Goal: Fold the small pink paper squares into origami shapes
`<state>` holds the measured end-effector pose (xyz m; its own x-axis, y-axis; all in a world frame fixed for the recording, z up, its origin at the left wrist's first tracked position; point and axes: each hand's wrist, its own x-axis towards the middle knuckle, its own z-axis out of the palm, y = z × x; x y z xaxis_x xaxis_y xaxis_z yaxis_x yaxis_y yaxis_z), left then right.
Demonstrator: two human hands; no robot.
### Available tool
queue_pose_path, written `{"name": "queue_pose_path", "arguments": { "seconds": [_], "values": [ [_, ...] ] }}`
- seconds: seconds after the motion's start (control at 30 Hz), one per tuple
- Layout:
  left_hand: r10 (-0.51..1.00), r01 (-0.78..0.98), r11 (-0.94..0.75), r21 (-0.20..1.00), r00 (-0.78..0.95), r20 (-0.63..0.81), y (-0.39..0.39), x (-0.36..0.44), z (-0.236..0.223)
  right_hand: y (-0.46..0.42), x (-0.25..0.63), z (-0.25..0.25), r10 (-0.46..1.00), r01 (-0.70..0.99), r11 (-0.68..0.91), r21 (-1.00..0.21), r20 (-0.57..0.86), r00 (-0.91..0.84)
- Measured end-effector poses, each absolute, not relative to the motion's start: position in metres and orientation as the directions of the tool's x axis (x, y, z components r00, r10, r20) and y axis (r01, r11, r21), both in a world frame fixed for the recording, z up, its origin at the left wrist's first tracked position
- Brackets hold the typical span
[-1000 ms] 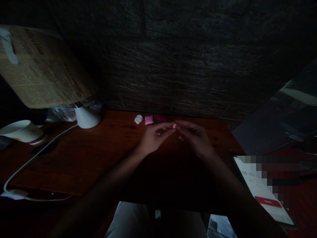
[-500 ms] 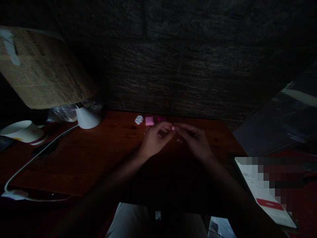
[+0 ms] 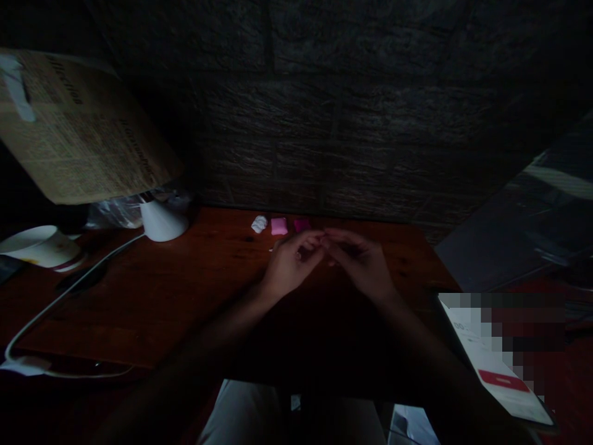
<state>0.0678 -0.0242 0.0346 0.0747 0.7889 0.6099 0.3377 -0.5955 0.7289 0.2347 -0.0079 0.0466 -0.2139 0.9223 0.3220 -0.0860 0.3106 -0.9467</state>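
Fingertips meet over the wooden table, where my left hand (image 3: 291, 262) and my right hand (image 3: 361, 259) pinch together. Whatever lies between them is tiny and hidden by the fingers in the dim light. Just beyond the hands, side by side, are a crumpled white lump (image 3: 259, 224), a light pink pillow-shaped square (image 3: 278, 226) and a dark pink square piece (image 3: 301, 225). The pink pieces look soft, like modelling clay, but I cannot be sure. A small pale speck (image 3: 271, 250) lies beside my left hand.
A lamp with a white base (image 3: 163, 221) and newspaper-print shade (image 3: 92, 130) stands at left on the wooden table (image 3: 194, 272). Near it are a paper cup (image 3: 44, 246) and a white cable (image 3: 60, 303). A lit tablet or phone (image 3: 491, 364) lies at right. Behind rises a dark wall (image 3: 370, 123).
The fingertips have shifted slightly, and a small pinkish bit that showed between them is now covered. More of the dark pink piece shows. The view has moved a little.
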Motion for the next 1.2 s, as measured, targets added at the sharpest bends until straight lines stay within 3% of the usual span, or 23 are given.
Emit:
{"name": "queue_pose_path", "arguments": {
  "seconds": [0.3,0.6,0.87,1.0,1.2],
  "values": [
    [0.78,0.22,-0.619,0.754,0.06,0.623,-0.02,0.065,0.035,-0.004,0.242,0.047,0.883,-0.114,0.32,-0.941,0.339,-0.324],
    [0.811,0.16,-0.584,0.796,0.079,0.579,-0.019,0.065,0.034,0.0,0.244,0.046,0.892,-0.167,0.301,-0.939,0.339,-0.298],
    [0.869,-0.001,-0.481,0.877,0.133,0.477,-0.017,0.061,0.044,-0.005,0.241,0.055,0.939,-0.182,0.22,-0.958,0.259,-0.225],
    [0.893,-0.083,-0.424,0.902,0.13,0.431,-0.015,0.059,0.045,-0.003,0.241,0.053,0.959,-0.207,0.095,-0.974,0.145,-0.242],
    [0.892,-0.093,-0.407,0.909,0.174,0.417,-0.017,0.059,0.049,0.0,0.241,0.05,0.895,-0.248,-0.188,-0.95,-0.062,-0.442]
  ]
}}
